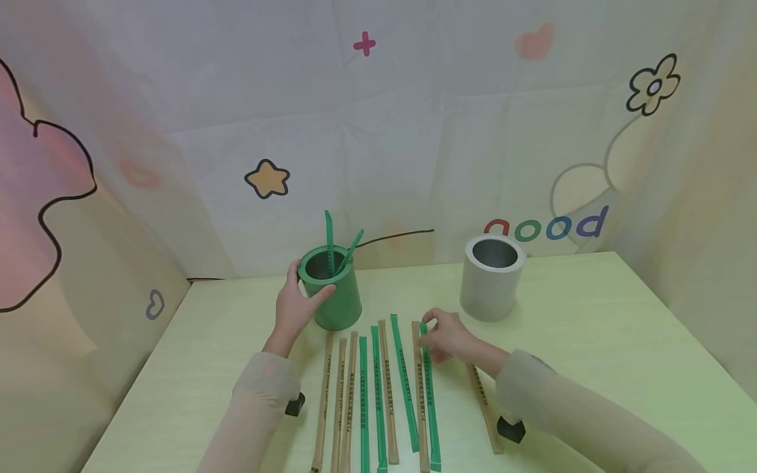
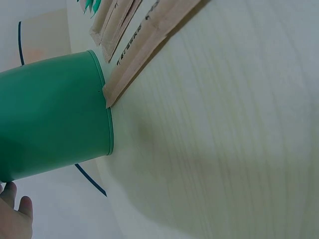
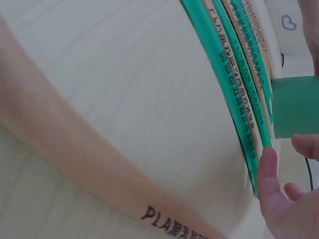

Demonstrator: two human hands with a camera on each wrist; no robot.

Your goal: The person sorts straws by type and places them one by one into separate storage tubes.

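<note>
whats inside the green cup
Two green sticks poke up out of the green cup. Their lower ends and the cup's floor are hidden behind its front wall, so anything lying there can't be seen.

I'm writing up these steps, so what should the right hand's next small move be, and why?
Probably the right hand should pinch the nearest green packet and lift it: the hand is at that packet's far end, the left hand grips the green cup, and two green packets are already inside.

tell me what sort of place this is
Probably an indoor staged tabletop workspace: a pale wood-grain table backed by a cartoon-printed cloth, with green and brown wrapped straws laid in a row.
</note>
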